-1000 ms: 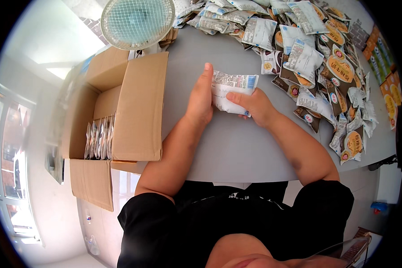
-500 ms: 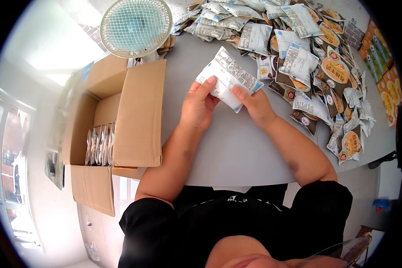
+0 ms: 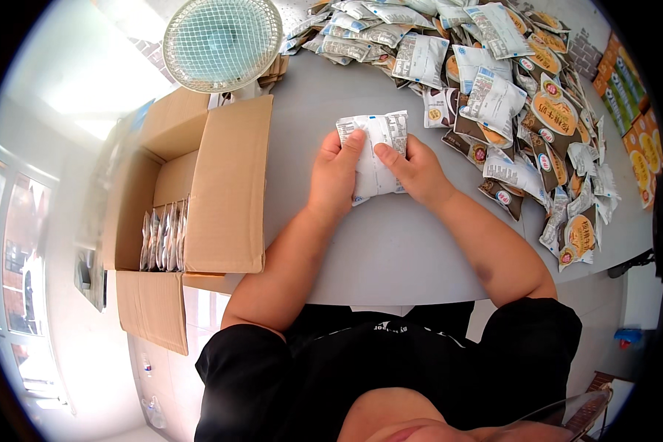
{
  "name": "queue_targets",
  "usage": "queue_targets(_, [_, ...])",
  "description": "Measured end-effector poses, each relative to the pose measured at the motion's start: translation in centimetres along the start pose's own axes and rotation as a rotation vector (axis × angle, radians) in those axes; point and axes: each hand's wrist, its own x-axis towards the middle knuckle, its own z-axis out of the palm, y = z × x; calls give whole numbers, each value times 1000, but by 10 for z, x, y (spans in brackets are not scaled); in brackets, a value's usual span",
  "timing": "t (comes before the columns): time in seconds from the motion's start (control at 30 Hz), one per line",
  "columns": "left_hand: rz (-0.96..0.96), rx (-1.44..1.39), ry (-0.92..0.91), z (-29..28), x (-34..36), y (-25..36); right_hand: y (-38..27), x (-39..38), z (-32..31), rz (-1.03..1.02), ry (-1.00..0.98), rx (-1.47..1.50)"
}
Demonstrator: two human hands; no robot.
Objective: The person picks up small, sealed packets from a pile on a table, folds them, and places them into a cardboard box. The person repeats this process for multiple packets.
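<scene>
Between my two hands is a white sealed pouch (image 3: 378, 163), its printed back turned up, held over the grey table. My left hand (image 3: 337, 171) grips its left side with the thumb lying on top. On the opposite side my right hand (image 3: 418, 171) grips it too, thumb pressed on the face; the fingers beneath are hidden. To the right and far side spreads a large heap of similar pouches (image 3: 493, 99), some white side up, others showing brown and orange fronts. An open cardboard box (image 3: 228, 184) on the left contains a row of upright pouches (image 3: 163, 237).
A round fan (image 3: 222, 44) with a wire grille stands behind the box. The box's flaps (image 3: 152, 309) stick out, one past the grey table's edge (image 3: 405, 283). Orange and green cartons (image 3: 630, 96) are stacked at the far right.
The pouch has been turned from a slanted position to nearly upright and brought slightly nearer. Both hands have shifted their hold to its left and right sides.
</scene>
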Motion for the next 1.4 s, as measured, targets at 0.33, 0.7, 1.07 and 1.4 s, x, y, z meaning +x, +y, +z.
queue_targets(0.33, [44,247,22,8,0,-13,-2,-4,0,-1,59,-58])
queue_targets(0.7, [-16,298,12,11,0,-19,-14,-10,4,0,42,-48])
queue_targets(1.07, [-196,353,-112,6,-1,-12,0,5,-10,12,173,61])
queue_targets(1.4, [-256,267,-312,-1,3,-3,-13,5,-9,164,-52,318])
